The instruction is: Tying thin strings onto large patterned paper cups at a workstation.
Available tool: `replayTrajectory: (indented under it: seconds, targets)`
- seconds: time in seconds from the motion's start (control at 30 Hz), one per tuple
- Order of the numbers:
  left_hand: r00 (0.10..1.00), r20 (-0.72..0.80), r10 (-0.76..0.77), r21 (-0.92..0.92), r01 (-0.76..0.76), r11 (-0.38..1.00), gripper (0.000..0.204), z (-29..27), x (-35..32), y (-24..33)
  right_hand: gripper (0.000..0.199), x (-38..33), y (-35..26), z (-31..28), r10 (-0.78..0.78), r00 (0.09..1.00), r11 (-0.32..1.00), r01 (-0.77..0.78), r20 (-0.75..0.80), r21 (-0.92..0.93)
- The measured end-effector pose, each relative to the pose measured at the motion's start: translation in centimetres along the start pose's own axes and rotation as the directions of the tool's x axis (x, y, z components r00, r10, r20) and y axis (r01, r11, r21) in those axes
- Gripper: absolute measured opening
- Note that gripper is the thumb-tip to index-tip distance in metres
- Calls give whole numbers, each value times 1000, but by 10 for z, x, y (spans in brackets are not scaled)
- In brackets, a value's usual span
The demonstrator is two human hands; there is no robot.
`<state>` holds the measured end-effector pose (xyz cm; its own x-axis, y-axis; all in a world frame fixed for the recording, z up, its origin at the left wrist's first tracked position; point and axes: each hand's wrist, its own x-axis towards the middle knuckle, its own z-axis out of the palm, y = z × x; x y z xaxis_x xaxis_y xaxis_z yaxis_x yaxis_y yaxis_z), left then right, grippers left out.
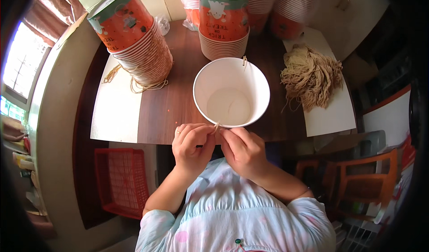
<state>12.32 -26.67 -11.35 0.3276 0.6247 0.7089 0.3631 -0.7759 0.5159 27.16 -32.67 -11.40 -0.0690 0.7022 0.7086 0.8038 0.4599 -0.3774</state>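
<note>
Head view showed your left hand (191, 144) and right hand (243, 150) together, pinching string (216, 127) at the white bucket's (231, 92) near rim at the table's (167, 104) near edge; the far-rim end looked already fixed, this knot unfinished.

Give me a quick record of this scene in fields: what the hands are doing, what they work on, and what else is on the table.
Left hand: pinching a string end at the near rim of the bucket
Right hand: fingertips at the same string end
Bucket: white inside, upright, empty, string at far rim too
Table: dark wood
Bundle of string: on white sheet, right
Stacks of buckets: orange, along far edge
Red crate: on floor, left
</note>
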Motion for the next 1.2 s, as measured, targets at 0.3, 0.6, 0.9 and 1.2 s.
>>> replayTrajectory:
  seconds: [0.3,0.6,0.9,1.2]
  targets:
    - [674,232,-701,-820,524,232,8,22,-16,-2,27,1,8,20,161,987,987,-161,24,6]
    - [624,345,-701,-843,535,61,9,13,-20,-18,25,13,5,32,325,931,781,-363,166,508]
    - [697,163,-699,-749,549,372,10,7,-24,-19,19,18,3,49,528,770,416,-601,357,682]
    - [766,-38,-641,-526,530,665,11,8,-25,-13,23,15,1,61,558,569,-198,-615,604,763]
